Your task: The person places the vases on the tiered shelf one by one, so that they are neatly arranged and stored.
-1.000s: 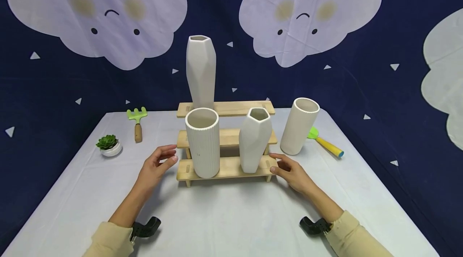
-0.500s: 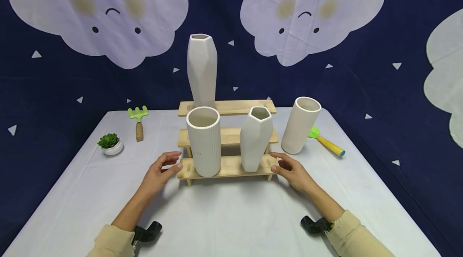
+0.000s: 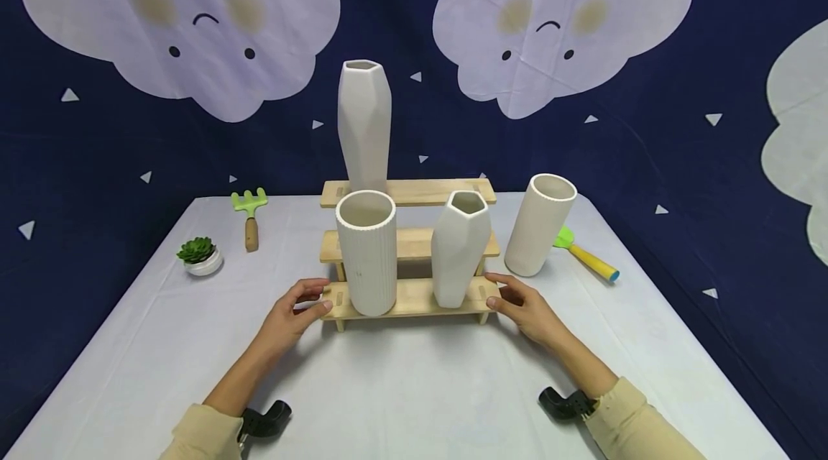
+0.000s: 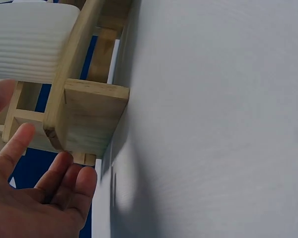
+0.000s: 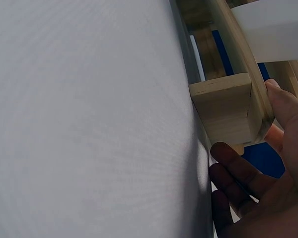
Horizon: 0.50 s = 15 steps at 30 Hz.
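Observation:
A three-tier wooden stand (image 3: pixel 414 300) stands mid-table with white vases on it. A ribbed cylinder vase (image 3: pixel 367 259) and a short faceted vase (image 3: pixel 458 251) are on its lowest plank; a tall faceted vase (image 3: pixel 365 126) is on the top one. At the lowest plank's left end is my left hand (image 3: pixel 291 316), fingers relaxed; in the left wrist view the thumb and index finger look apart from the wood. My right hand (image 3: pixel 527 310) holds the plank's right end, with the thumb (image 5: pixel 280 96) against its top and the index finger partly hidden behind the end.
A white cylinder vase (image 3: pixel 540 226) stands right of the stand, beside a green shovel with a yellow handle (image 3: pixel 591 261). On the left lie a green hand rake (image 3: pixel 251 219) and a potted succulent (image 3: pixel 200 256). A dark cloud-patterned cloth (image 3: pixel 388 7) hangs behind the white table.
My left hand has moved right and slightly nearer to me, closer to the stand's left end. The right hand keeps its place at the right end. The whole view has shifted slightly.

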Tool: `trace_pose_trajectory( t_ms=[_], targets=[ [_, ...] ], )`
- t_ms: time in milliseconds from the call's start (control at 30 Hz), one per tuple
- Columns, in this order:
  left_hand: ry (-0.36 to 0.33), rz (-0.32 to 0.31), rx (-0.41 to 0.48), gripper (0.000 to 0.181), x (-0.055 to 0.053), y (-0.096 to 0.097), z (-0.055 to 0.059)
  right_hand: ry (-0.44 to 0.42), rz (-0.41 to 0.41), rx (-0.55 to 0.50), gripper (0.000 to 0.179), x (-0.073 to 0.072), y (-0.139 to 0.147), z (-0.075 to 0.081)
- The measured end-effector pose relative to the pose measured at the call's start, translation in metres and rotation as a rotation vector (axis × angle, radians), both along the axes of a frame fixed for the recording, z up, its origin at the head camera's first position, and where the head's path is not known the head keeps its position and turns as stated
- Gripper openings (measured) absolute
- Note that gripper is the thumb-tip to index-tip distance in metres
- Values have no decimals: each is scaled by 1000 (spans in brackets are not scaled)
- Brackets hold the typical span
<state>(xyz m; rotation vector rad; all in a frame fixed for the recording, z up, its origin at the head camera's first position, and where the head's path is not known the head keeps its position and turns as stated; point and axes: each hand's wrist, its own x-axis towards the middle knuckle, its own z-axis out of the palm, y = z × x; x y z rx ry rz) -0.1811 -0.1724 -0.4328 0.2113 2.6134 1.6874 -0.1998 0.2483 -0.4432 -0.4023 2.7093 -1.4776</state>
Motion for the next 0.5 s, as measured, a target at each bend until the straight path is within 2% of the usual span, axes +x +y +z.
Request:
trace_pose_trajectory(
  t_ms=[267,500],
  targets=[
    [-4,-17,-4,43,-1,1,-6,-1,-14,-2,47,0,0,1],
    [-62,-31,-10,44,0,1,-6,7,10,-13,48,1,-1,1]
  ],
)
